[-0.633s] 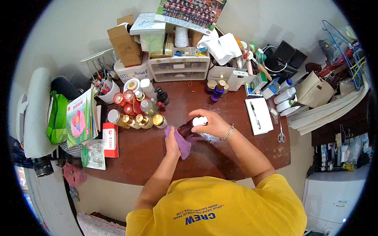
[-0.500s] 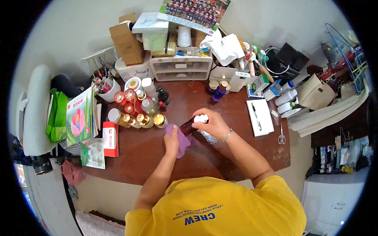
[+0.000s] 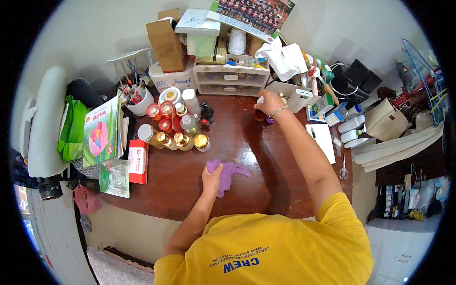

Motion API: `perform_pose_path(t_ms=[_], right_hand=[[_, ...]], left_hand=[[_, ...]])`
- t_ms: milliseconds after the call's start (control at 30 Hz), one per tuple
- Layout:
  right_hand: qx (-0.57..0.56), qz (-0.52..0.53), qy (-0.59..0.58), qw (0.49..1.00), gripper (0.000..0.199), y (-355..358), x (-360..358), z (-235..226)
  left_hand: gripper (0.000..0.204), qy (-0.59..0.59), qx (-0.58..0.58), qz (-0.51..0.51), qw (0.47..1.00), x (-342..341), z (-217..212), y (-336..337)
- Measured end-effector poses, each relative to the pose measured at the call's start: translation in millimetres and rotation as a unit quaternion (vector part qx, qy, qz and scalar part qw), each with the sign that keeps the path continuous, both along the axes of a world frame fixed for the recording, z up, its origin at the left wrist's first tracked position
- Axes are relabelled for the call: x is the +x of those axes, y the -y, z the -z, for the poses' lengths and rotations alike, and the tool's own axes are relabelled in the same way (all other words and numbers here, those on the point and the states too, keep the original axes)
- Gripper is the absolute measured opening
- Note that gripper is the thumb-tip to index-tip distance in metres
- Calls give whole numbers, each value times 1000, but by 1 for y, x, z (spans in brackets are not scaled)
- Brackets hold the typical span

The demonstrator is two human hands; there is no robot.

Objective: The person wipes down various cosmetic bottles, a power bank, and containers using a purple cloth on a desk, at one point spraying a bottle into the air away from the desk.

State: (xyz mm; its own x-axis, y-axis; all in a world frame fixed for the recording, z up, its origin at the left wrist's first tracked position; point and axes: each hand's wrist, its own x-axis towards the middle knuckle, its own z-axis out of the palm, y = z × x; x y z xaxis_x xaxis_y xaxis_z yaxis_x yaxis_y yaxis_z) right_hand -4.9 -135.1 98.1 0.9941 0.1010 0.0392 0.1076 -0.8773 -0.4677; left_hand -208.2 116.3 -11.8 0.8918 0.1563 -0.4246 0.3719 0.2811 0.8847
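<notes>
Crumpled purple cloth (image 3: 228,177), dark reddish bottle (image 3: 259,115), white cap (image 3: 261,99)

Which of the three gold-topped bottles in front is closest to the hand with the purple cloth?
The rightmost gold-topped bottle, nearest the left hand and its cloth; the other two stand farther left.

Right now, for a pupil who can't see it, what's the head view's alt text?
The left hand clutches a purple cloth over a brown table; the right hand grips a dark bottle by its white top. Other bottles cluster at left; scissors lie at right.
</notes>
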Motion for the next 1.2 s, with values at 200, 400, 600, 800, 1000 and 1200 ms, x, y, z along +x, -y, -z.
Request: perform_pose_path(t_ms=[200,400,600,800,1000,1200], right_hand=[[-88,32,59,994,22,-7,6,-17],[-88,-1,11,996,24,2,12,5],[31,-94,395,913,22,-48,-15,-20],[177,-91,53,979,43,-135,0,45],[162,-42,-8,986,42,-154,18,57],[288,10,48,956,44,-91,-21,18]], left_hand=[[23,10,-16,-7,1000,-4,-1,-1],[25,-14,-35,-11,999,-4,0,0],[24,-22,-57,-36,997,-11,2,-6],[26,-3,-69,-28,997,-12,-15,-10],[34,-22,-34,-41,998,-21,-21,-21],[38,59,-96,-31,993,-28,-35,-15]])
